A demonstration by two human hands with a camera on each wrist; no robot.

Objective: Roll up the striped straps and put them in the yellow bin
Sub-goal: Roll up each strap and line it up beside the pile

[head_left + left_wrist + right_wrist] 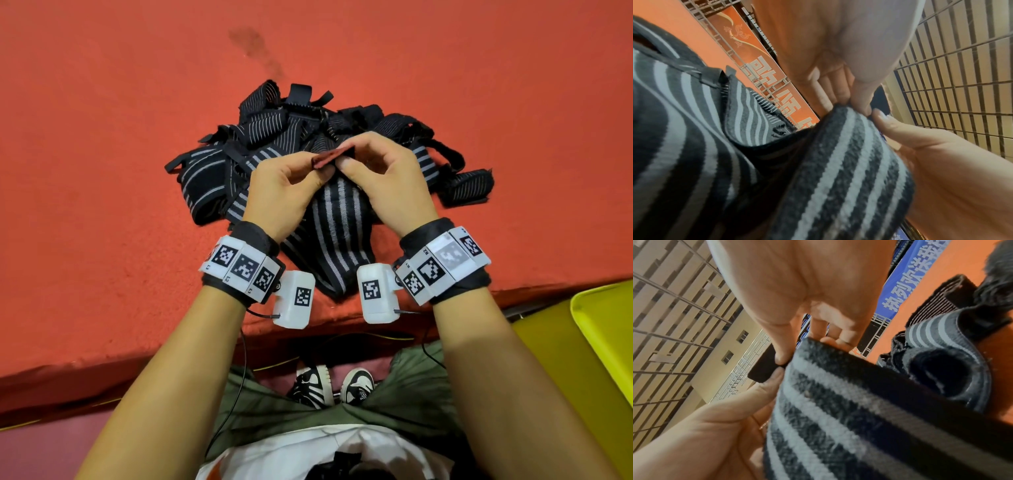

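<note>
Sports venue: red felt platform, banners, metal railings.

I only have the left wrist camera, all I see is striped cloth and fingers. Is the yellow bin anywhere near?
Observer: Yes. The head view shows the yellow bin low at the person's right, beside the red table.
Operator: Are there more straps left to roll?
Observer: Plenty. A pile of striped straps lies on the table just beyond the hands.
Operator: What is each hand doing?
Observer: The left hand and right hand both pinch the top end of the held strap, which hangs down toward the table edge. It is not rolled yet.
</note>
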